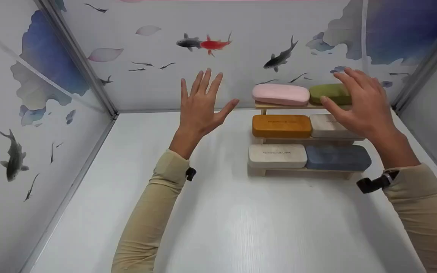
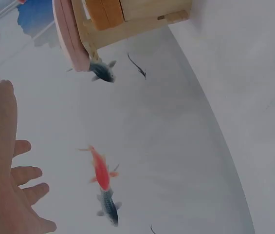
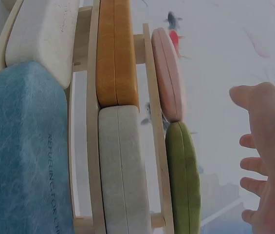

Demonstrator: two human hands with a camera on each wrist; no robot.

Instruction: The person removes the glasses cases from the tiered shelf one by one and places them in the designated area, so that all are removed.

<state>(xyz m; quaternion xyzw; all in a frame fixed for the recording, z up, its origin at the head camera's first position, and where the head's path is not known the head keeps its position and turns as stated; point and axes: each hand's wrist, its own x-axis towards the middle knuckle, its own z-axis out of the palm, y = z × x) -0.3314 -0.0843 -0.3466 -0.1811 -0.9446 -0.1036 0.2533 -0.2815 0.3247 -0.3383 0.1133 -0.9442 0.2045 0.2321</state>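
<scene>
Tan sleeves (image 1: 425,216) lie nearest us, our left hand (image 1: 199,110) and right hand (image 1: 366,106) raised, fingers apart. We see the green case (image 1: 323,93) beside the pink case (image 1: 281,94) atop the wooden rack (image 3: 94,146).

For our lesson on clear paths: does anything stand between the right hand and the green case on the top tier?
Nothing visible does. In the right wrist view, a gap separates the right hand from the green case, with only the patterned wall showing behind it.
</scene>
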